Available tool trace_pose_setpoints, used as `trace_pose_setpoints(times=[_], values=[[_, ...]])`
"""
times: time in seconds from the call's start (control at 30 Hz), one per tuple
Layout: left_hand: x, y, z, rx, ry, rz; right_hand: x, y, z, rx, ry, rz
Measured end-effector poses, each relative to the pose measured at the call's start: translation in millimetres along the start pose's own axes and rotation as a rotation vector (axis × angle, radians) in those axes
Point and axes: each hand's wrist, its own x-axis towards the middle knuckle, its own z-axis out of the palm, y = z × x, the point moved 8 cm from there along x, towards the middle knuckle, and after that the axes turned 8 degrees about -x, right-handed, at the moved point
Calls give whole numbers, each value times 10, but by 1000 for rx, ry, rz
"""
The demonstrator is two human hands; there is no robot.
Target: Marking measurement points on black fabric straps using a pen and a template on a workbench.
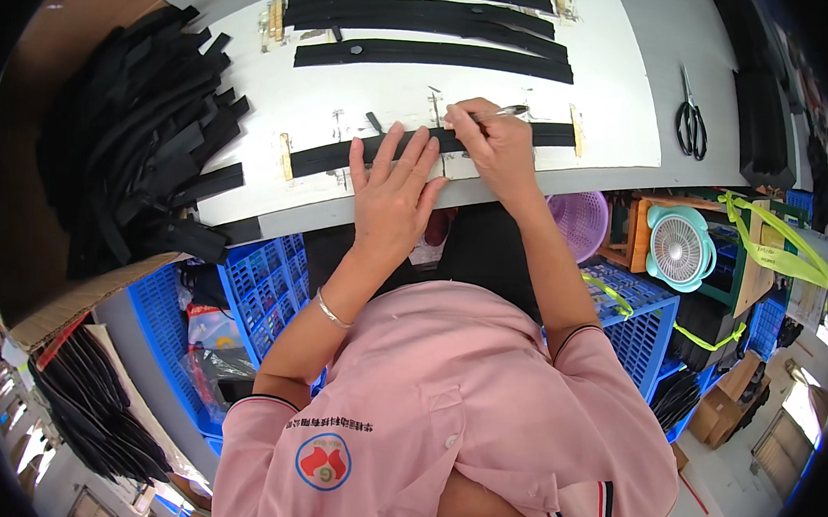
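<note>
A long black fabric strip (320,159) lies across the near part of a white board (622,110), between two yellowish tape guides at its ends. My left hand (389,195) rests flat on the strip, fingers spread and pressing it down. Just right of it, my right hand (503,160) pinches a slim pen (512,110), its back end pointing up and right. The pen's tip is hidden by my fingers, close to the strip. A small black scrap (374,121) sits on the board beyond my left fingers.
Several black strips (436,59) lie farther back on the board. A cardboard box (25,263) heaped with black strips (137,137) stands at left. Black-handled scissors (691,129) lie at right. Below the table edge are blue crates (266,283), a purple basket (582,221) and a turquoise fan (680,248).
</note>
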Motion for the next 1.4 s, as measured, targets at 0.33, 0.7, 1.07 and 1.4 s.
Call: trace_pose_setpoints(times=[0.33, 0.7, 1.07, 1.4], values=[[-17, -7, -23, -34, 35, 13, -28, 7, 179, -256, -89, -46], [1, -2, -18, -33, 25, 14, -49, 24, 146, -144, -132, -105], [-123, -132, -205, -129, 64, -74, -93, 0, 156, -151, -222, -84], [-475, -640, -564, 66, 84, -259, -72, 54, 155, -46, -148, 73]])
